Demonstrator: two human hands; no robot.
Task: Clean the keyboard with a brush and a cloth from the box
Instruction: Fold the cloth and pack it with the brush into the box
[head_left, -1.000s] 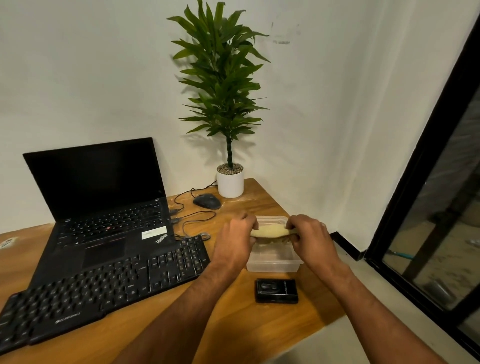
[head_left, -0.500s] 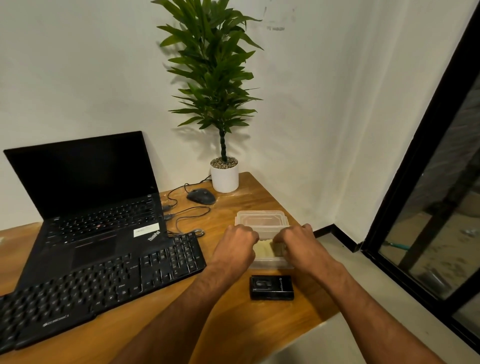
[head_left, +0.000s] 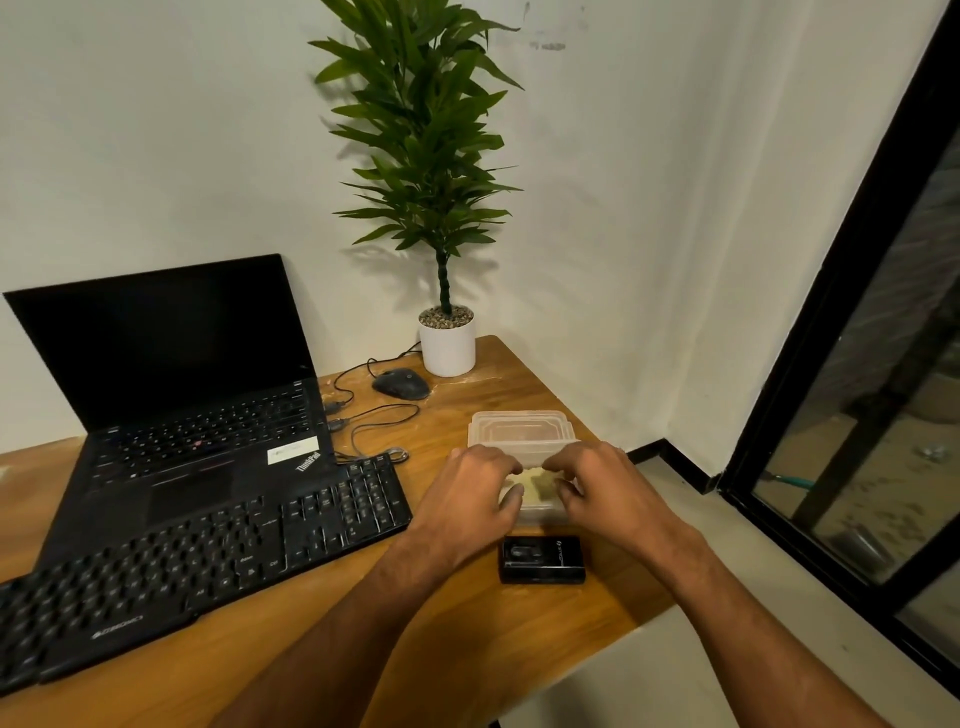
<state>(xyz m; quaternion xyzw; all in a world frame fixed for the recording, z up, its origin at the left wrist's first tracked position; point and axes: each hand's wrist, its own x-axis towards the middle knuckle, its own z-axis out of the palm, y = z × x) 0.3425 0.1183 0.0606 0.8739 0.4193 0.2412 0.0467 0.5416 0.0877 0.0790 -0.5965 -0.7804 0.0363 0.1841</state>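
A black keyboard (head_left: 208, 556) lies across the front left of the wooden desk (head_left: 519, 634). A clear plastic box (head_left: 540, 515) stands near the desk's right edge, with its lid (head_left: 519, 428) lying just behind it. Inside the box is a pale yellow cloth (head_left: 535, 483). My left hand (head_left: 467, 499) and my right hand (head_left: 608, 493) hover over the box from either side, fingers curled down onto the cloth and gripping it. They hide most of the box. No brush is visible.
A small black device (head_left: 542, 560) lies right in front of the box. An open laptop (head_left: 182, 395) stands behind the keyboard, with a wired mouse (head_left: 400, 384) and a potted plant (head_left: 447, 343) at the back. The desk ends just right of the box; a dark-framed glass door (head_left: 841, 364) is beyond.
Both hands held the rolled cloth above the box a second ago. They have since lowered it into the box and moved closer together over it. The view also tilted slightly.
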